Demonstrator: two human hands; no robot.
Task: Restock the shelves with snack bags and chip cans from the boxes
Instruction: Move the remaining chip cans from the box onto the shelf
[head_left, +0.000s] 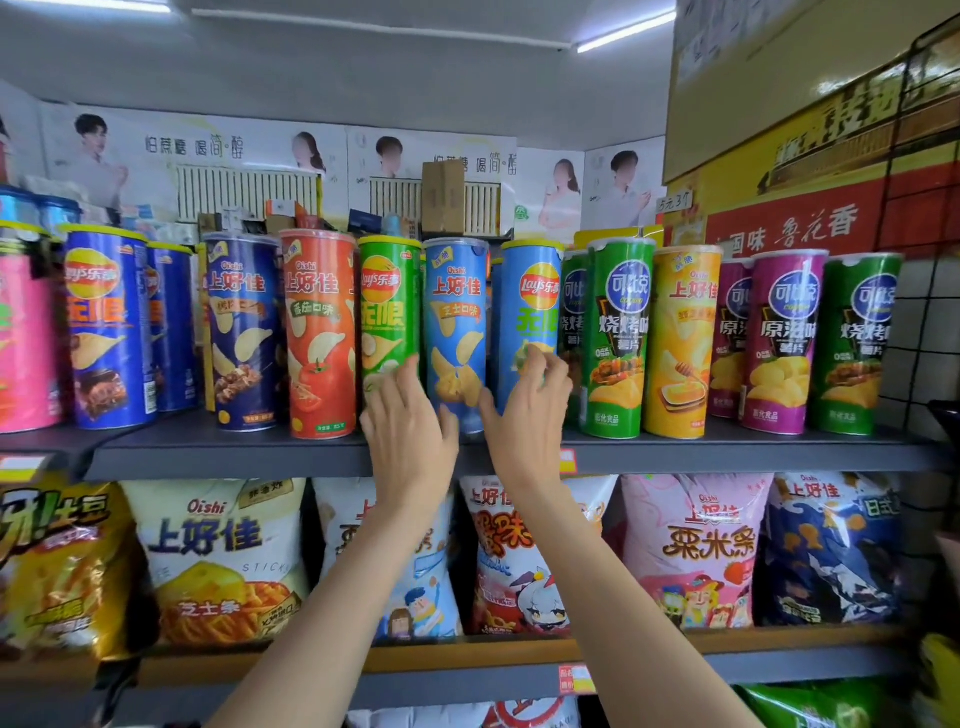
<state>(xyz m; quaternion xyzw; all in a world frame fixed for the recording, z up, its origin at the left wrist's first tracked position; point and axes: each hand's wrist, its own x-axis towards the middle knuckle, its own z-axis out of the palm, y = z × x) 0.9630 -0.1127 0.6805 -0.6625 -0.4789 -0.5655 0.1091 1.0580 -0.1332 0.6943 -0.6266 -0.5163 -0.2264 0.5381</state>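
1. Reaching up, we have both hands at the front edge of the upper shelf, where the chip cans stand upright in a row.
2. Our left hand has its fingers spread and fairly straight, fingertips touching the lower part of the green Lay's can and the light-blue Oishi can; it wraps around neither.
3. Our right hand has its fingers curled onto the front of the blue Lay's can, with the thumb stretched toward 9 o'clock near the base of the light-blue Oishi can. We cannot tell whether it truly grips the can or only presses on it.
4. From the hands toward 9 o'clock stand the red Oishi can, then the dark-blue Oishi can, then a dark-blue Lay's can and a pink can at the frame edge.
5. Toward 3 o'clock from the right hand stand a green can, a yellow Oishi can, a purple can and another green can, each just beside the next.
6. At 6 o'clock from the cans, the lower shelf holds snack bags: a white Oishi cheese-stick bag, a pink bag and a dark-blue bag, with our forearms crossing in front of the middle bags.
7. At 12 o'clock, behind the cans, white printed cartons line the back.
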